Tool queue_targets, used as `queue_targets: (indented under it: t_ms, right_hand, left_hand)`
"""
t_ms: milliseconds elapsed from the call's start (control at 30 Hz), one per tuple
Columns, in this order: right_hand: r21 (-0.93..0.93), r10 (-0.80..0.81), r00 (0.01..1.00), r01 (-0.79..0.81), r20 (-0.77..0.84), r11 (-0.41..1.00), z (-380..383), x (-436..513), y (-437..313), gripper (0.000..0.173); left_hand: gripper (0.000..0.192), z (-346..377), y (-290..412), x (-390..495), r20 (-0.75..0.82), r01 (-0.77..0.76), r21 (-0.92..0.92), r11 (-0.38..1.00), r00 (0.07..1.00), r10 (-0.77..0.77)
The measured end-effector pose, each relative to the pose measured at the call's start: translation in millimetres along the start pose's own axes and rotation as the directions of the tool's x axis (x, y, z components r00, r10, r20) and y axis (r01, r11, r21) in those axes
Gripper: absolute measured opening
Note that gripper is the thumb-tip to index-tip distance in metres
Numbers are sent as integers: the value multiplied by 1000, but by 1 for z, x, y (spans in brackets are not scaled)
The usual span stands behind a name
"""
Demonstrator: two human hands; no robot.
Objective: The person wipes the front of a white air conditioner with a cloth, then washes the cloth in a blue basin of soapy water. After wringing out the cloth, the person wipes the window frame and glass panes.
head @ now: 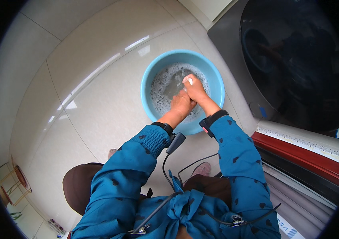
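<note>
A light blue plastic basin [148, 98] stands on the tiled floor, holding greyish water [174, 86] ringed with soap suds. Over the water, my right hand [196, 89] is closed around a small white wet thing [190, 81], probably cloth; only bits of it show between the fingers. My left hand [182, 104] presses against the right one, lower and nearer to me, its fingers curled at the same white thing. Most of that thing is hidden by both hands. Black bands with small devices [208, 122] circle both wrists.
To the right stands a dark front-loading appliance [229, 44] with a large round glossy door. Below it lie a dark red strip [301, 158] and grey folded material [298, 197]. Black cables [164, 167] hang before my clothing. A gold-framed stand [15, 185] is at far left.
</note>
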State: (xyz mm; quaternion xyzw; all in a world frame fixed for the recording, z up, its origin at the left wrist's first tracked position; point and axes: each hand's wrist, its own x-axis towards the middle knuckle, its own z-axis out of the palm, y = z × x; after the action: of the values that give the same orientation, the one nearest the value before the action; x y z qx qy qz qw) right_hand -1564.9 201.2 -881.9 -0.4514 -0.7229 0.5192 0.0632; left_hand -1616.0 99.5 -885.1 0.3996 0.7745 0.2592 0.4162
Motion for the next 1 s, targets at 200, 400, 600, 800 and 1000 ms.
queue_targets:
  t_ms: [200, 400, 600, 800, 1000]
  right_hand:
    - [182, 93, 994, -102, 55, 978, -3, -2, -12, 20]
    - [487, -13, 916, -202, 402, 850, -58, -25, -42, 57]
    - [668, -139, 846, -294, 514, 683, -62, -28, -42, 63]
    - [569, 19, 894, -302, 448, 765, -48, -23, -43, 43]
    - [388, 58, 927, -211, 370, 897, -42, -22, -54, 41]
  left_hand:
    - [50, -5, -13, 10, -43, -130, -223, 966, 991, 124]
    - [52, -41, 3, 2, 386, 227, -692, 685, 918, 85]
    - [27, -49, 23, -19, 573, 457, -799, 391, 776, 264]
    - [19, -35, 16, -12, 590, 480, -786, 389, 769, 244]
    - [23, -27, 24, -14, 461, 345, -772, 534, 882, 96]
